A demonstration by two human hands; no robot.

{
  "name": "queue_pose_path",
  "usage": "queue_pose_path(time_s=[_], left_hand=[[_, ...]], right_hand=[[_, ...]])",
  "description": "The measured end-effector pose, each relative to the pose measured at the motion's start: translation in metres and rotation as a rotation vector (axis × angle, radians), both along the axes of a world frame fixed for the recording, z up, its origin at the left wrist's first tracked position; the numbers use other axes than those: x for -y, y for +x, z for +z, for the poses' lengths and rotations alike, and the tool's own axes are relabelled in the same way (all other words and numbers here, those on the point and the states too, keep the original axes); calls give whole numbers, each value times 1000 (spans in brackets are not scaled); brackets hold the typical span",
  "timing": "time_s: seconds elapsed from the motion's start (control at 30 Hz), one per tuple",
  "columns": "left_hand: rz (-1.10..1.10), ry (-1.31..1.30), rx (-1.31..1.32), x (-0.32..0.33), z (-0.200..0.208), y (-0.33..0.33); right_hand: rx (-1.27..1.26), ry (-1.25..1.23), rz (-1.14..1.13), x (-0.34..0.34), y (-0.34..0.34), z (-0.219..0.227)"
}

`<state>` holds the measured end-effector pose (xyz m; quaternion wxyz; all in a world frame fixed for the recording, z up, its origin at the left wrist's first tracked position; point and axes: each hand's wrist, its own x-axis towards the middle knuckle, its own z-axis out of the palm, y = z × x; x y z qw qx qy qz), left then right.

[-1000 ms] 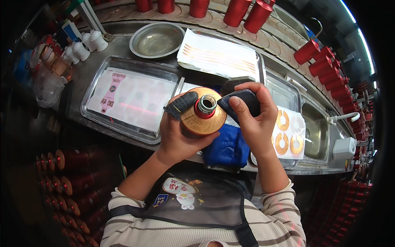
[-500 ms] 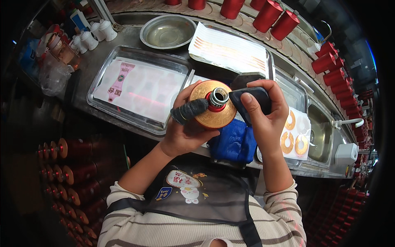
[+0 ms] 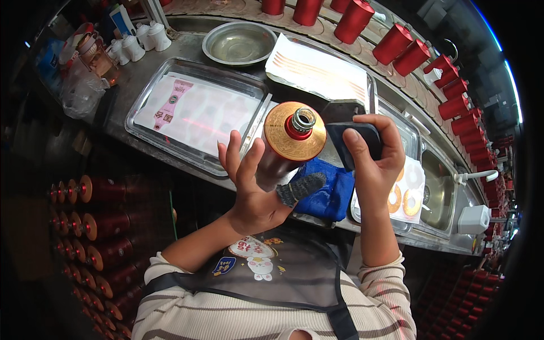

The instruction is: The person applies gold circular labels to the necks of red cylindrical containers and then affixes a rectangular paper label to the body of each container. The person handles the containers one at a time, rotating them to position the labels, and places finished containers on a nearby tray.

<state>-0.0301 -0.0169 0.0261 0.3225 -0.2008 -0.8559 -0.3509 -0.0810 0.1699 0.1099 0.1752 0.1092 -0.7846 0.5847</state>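
Observation:
A dark red bottle with a gold ring label [image 3: 277,131] round its shoulder and an uncapped threaded neck [image 3: 304,119] stands in front of me at the worktop's edge. My left hand [image 3: 252,195] is beside its near left side, fingers spread and holding nothing; a dark grey knitted sleeve [image 3: 303,188] covers the thumb. To the right of the bottle, my right hand [image 3: 378,150] pinches a flat black scraper-like pad [image 3: 340,139] between thumb and fingers, apart from the bottle. Part of the bottle's base is hidden by the left hand and its thumb.
A folded blue cloth [image 3: 326,198] lies below the bottle. Left is a metal tray [image 3: 136,107] with pink labels; behind are a metal bowl [image 3: 209,51] and a sheet of copper-coloured strips [image 3: 311,68]. Gold rings [image 3: 412,201] lie right, near a sink [image 3: 439,218]. Red bottles [image 3: 354,22] line a conveyor.
My left hand has let go of the bottle, opened and drawn back toward me. My right hand with the black pad has moved slightly right, away from the neck.

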Motion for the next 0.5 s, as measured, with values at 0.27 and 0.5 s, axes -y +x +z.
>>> queue_pose_path(time_s=[0.27,0.5], left_hand=[[-230,489,263,-6,-8,-50],[-412,398,419,6,12,-58]], right_hand=[[87,66,90,7,9,2],[158,96,216,-7,-52,3]])
